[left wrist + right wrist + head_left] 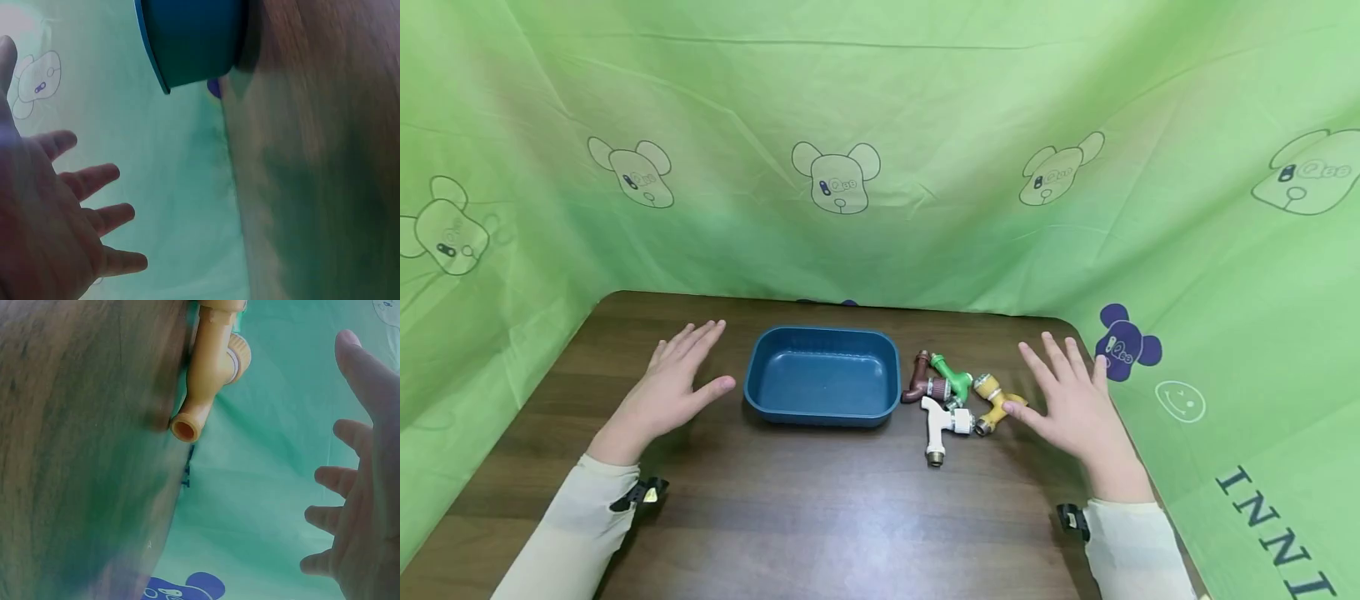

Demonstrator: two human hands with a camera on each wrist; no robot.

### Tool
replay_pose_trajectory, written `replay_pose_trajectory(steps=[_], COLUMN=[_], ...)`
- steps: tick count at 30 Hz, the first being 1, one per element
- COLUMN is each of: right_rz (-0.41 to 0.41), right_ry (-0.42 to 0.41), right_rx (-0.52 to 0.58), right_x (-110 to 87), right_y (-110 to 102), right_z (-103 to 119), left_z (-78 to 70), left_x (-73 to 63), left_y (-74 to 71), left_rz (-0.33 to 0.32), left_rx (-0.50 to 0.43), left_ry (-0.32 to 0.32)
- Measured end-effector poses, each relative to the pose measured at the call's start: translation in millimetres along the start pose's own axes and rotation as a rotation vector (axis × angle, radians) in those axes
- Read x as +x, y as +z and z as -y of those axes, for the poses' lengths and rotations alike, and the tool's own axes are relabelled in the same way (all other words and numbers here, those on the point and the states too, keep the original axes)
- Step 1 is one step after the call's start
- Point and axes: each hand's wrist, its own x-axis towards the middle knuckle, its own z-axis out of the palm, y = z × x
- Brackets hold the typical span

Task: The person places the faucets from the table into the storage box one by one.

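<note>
A blue rectangular basin [822,417] stands on the wooden table, and its end also shows at the top of the left wrist view. Right of it lie several taps close together: a brown tap [917,377], a green tap [953,379], a white tap [936,425] and a yellow tap [996,403]. My left hand [664,392] hovers left of the basin, fingers spread, holding nothing. My right hand [1071,408] is beside the yellow tap [209,369], fingers spread and holding nothing; the right wrist view shows a gap between them.
A green cloth [925,242] printed with mouse heads hangs behind the table and along both sides. The brown table [820,517] reaches toward the viewer in front of the basin and taps. Dark straps with small devices [642,493] sit at both wrists.
</note>
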Motion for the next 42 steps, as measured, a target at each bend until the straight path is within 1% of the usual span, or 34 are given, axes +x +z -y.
replay_pose_trajectory(steps=[3,7,15,20,27,35,39,42], right_rz=[-0.001,-0.004,-0.052,-0.059,-0.043,-0.061,-0.068,-0.064], right_ry=[-0.001,0.002,-0.007,0.0,0.02,0.033,0.031,0.035], right_rx=[0.014,0.025,0.053,0.081,0.113,0.126,0.134,0.141], right_x=[0.0,-1.0,0.6,2.9,2.3,-2.3,-2.0,-3.8], right_y=[0,-1,-5,-3,-4,-2,1,1], right_z=[1,2,8,12,17,24,27,28], left_z=[-2.5,-7.4,-16.1,-18.7,-20.5,-23.4,-23.7,-25.1], left_x=[1.0,2.4,4.6,5.0,8.6,15.8,19.2,22.2], left_y=[2.2,5.5,16.0,20.6,22.5,24.3,26.4,29.2], left_rz=[-0.009,-0.013,-0.01,-0.016,-0.046,-0.043,-0.042,-0.034], left_rx=[-0.021,-0.059,-0.163,-0.206,-0.28,-0.366,-0.382,-0.367], left_ry=[-0.002,-0.021,-0.1,-0.135,-0.212,-0.298,-0.336,-0.367])
